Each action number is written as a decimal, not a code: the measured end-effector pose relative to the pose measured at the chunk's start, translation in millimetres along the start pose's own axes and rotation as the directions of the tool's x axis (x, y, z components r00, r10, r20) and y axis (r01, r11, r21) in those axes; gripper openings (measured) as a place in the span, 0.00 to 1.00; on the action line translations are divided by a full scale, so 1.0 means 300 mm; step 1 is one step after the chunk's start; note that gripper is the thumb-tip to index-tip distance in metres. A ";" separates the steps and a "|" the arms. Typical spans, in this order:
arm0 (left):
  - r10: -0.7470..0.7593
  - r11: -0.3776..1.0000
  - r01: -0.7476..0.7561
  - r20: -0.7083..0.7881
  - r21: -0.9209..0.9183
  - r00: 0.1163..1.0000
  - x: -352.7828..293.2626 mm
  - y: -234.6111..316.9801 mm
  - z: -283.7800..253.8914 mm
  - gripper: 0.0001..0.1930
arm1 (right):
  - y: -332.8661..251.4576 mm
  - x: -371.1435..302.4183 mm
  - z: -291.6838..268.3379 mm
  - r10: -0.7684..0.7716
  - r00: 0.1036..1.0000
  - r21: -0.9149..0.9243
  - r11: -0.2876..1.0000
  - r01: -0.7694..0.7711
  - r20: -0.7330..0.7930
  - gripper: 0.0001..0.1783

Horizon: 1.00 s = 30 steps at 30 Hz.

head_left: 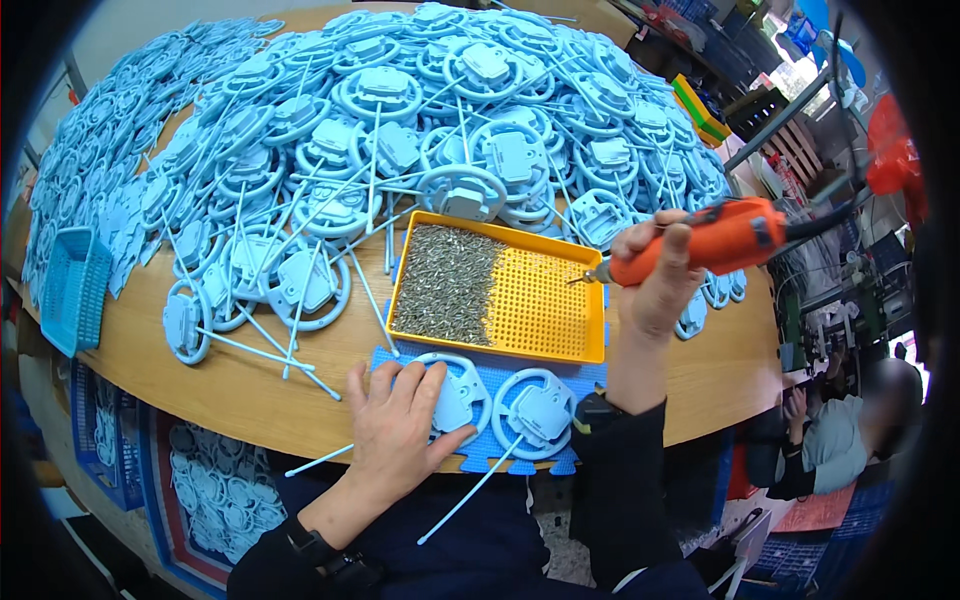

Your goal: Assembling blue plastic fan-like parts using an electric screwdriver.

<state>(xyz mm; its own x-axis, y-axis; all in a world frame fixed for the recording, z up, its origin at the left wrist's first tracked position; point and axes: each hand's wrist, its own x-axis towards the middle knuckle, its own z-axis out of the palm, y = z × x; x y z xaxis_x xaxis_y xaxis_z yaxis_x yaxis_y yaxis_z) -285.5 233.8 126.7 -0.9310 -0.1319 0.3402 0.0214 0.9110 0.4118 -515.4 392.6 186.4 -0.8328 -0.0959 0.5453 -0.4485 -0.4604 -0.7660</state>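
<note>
Broadly, light-blue ring-shaped parts (516,158) heap the tabletop (715,370) toward its far edge. A yellow tray (540,305) sits nearer the near edge, its near side beside a blue mat (590,375). The right hand (660,290) has its grip closed around an orange power driver (735,230), tip above the tray's right end. Along the near edge, the mat carries a left piece (458,400), touched by the left hand (398,425), grip spread wide, and a right piece (540,413). Tiny metal screws (445,285) fill the tray's left half.

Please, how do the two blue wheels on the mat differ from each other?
The left wheel lies partly under the left hand; the right wheel shows almost whole. The right wheel's rod runs beyond the mat; the hand hides where any rod meets the left wheel. Both are light blue and ring-shaped.
</note>
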 end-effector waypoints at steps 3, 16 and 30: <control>-0.014 1.000 0.013 -0.010 -0.012 1.000 0.005 0.002 0.005 0.37 | -0.097 -0.057 0.080 0.060 0.997 0.076 0.995 -0.063 0.050 0.25; -0.025 0.998 0.023 -0.022 -0.065 0.999 -0.002 -0.011 0.003 0.36 | -0.134 -0.321 0.295 0.290 0.898 -0.041 0.955 -0.294 0.332 0.31; -0.038 0.998 0.040 0.026 -0.048 0.999 0.003 -0.019 0.014 0.39 | -0.108 -0.328 0.272 0.253 0.926 0.098 0.952 -0.290 0.278 0.30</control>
<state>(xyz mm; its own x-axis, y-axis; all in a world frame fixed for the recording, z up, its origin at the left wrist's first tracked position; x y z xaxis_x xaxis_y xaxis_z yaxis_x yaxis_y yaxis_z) -288.0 230.1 121.1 -0.9404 -0.1566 0.3018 0.0018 0.8854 0.4649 -392.4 344.9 185.4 -0.7947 -0.4512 0.4060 -0.1539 -0.4973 -0.8538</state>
